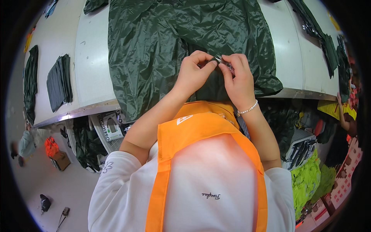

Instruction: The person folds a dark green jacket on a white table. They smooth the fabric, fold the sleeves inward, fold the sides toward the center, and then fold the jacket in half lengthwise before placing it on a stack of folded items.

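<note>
A dark green, shiny, crinkled garment lies spread over the white table in front of me and hangs over its near edge at the left. It looks like a pair of waterproof trousers, with a split running down its middle. At this split my left hand is closed, pinching a bit of the green fabric between thumb and forefinger. Right beside it, my right hand is closed around a small silver-tipped tool, mostly hidden by the fingers. The tip meets the pinched fabric.
Folded dark green garments lie on the table at the left, and more at the right. Under the table edge stand baskets with dark fabric and packages. Bright yellow-green fabric is piled at the lower right, near another person's arm.
</note>
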A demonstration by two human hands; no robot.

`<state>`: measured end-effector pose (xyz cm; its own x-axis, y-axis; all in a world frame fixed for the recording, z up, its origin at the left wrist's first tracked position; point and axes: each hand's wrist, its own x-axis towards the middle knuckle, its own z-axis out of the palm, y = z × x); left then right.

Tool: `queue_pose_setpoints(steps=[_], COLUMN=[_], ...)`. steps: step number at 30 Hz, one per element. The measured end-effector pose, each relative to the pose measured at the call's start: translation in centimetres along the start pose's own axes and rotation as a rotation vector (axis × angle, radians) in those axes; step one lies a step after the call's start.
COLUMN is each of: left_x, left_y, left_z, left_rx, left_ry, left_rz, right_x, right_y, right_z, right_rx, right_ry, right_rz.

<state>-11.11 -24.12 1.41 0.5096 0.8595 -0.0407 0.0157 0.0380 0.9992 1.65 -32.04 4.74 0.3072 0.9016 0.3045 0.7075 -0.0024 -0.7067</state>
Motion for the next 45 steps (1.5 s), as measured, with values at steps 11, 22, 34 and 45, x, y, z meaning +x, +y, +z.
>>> queue_pose_setpoints(steps=[11,22,34,45], left_x=[-0.7,-11.1,-10.7,-9.9], left_y=[-0.3,-7.6,-8.5,0.0], left_z=[-0.3,-6.5,-3.5,-3.0], left_rx=[0.000,0.792,0.102,-0.095], left_ry=[0.039,-0.160,0.473,0.570], left_rz=[0.022,0.241,-0.195,-0.086], right_x=[0.4,-3.5,-3.9,-1.6], right_y=[0.5,5.2,5.8,-2.5], right_z=[0.5,3.6,2.8,3.1], right_rx=[0.170,0.252,0.298,0.280], right_ry=[-0.017,-0.515,-0.604,-0.470], right_rz=[-0.012,0.309,0.196,-0.156])
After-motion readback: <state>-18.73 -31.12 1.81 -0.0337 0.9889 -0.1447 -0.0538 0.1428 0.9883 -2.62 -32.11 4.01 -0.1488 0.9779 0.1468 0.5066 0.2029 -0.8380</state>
